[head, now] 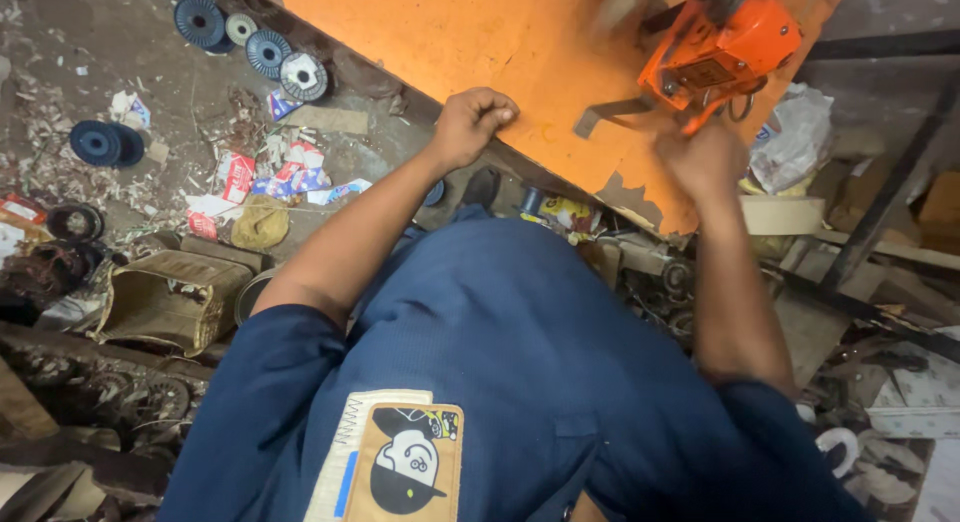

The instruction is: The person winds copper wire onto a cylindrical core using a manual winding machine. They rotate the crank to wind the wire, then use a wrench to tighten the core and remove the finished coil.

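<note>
Head view shows us mid-job on the orange power tool (718, 52) at the far end of the orange board (480, 42) — left hand (473, 122) fisted empty on the board's edge, right hand (705, 160) blurred, grip unclear — needing a steadier hold next.

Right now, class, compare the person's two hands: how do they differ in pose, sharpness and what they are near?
The left hand is a closed fist resting on the edge of the orange table; the right hand is lifted, just below the orange power tool. The left hand looks sharp; the right hand is blurred, so its grip cannot be told. Both are bare and reach out from dark blue short sleeves.
</note>
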